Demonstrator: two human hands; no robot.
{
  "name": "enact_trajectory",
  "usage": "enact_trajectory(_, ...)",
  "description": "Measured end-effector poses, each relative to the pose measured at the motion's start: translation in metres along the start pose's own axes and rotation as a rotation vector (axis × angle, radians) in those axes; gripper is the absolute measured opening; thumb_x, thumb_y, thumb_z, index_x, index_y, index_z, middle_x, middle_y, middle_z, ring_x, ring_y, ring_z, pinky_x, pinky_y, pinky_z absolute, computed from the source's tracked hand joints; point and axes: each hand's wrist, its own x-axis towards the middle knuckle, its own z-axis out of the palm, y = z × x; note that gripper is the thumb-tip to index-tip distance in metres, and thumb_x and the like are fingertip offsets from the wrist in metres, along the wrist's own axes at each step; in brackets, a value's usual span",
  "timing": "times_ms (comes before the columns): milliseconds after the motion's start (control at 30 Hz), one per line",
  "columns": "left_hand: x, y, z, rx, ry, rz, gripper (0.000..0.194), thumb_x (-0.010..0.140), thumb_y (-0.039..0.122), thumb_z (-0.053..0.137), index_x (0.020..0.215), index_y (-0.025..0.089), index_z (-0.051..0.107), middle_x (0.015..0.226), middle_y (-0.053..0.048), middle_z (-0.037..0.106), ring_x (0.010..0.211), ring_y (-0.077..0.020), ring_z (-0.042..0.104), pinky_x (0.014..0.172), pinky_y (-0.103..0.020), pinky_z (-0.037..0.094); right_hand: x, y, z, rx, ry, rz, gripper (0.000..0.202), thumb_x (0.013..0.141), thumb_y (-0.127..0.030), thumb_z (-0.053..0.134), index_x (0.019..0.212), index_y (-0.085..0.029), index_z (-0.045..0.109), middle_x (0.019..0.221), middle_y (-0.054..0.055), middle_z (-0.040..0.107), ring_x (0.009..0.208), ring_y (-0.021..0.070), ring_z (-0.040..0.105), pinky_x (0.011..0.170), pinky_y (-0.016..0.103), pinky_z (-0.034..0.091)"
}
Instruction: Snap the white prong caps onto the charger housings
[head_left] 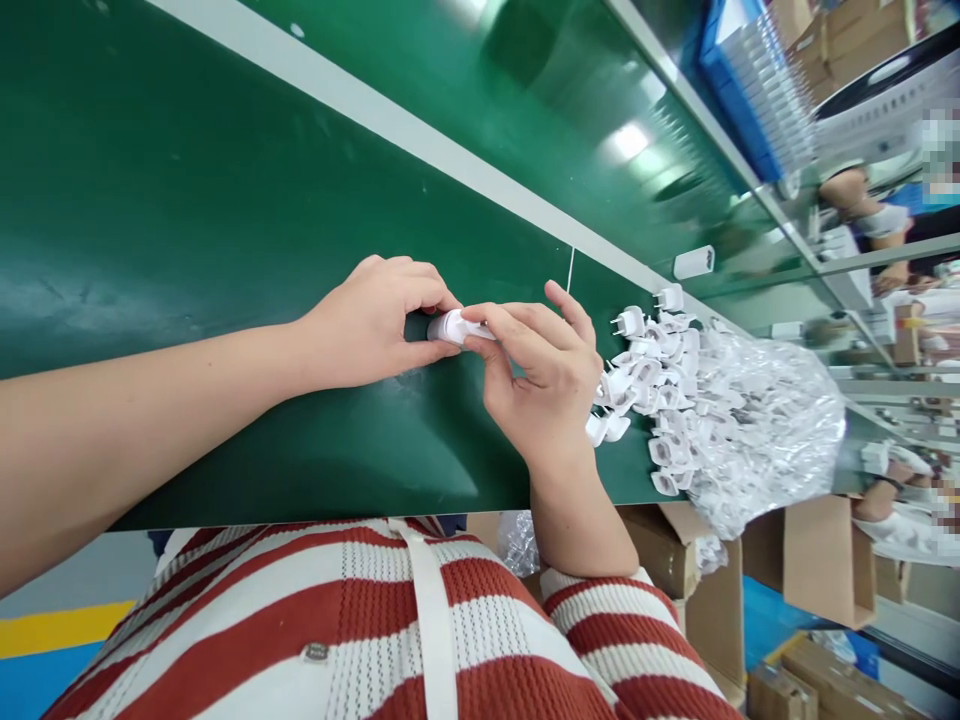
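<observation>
Over the green table, my left hand (375, 322) pinches the left end of a small white plastic piece (452, 328) between thumb and fingers. My right hand (536, 365) holds the right end of the piece between thumb and index finger, its other fingers raised. Both hands meet around the piece, so much of it is covered. Right of my right hand lies a loose pile of white plug parts (649, 375), some with metal pins showing.
A clear plastic bag (772, 430) full of white parts lies beyond the pile. One white block (694, 262) sits near the pale strip. A blue tray (739, 95) is at upper right; cardboard boxes (825, 560) stand below the table edge. Other people appear at far right.
</observation>
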Motion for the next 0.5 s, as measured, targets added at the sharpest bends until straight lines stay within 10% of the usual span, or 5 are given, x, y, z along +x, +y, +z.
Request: enact_trajectory(500, 0.0004, 0.0006, 0.0013, 0.007, 0.007, -0.017, 0.035, 0.091, 0.056, 0.066, 0.101, 0.023, 0.077, 0.11, -0.006, 0.077, 0.108, -0.0298, 0.068, 0.108, -0.05, 0.042, 0.0017, 0.0044, 0.0041, -0.012, -0.032, 0.017, 0.019, 0.104, -0.025, 0.061, 0.107, -0.033, 0.078, 0.101, -0.004, 0.081, 0.092, 0.0174, 0.077, 0.131, 0.047, 0.039)
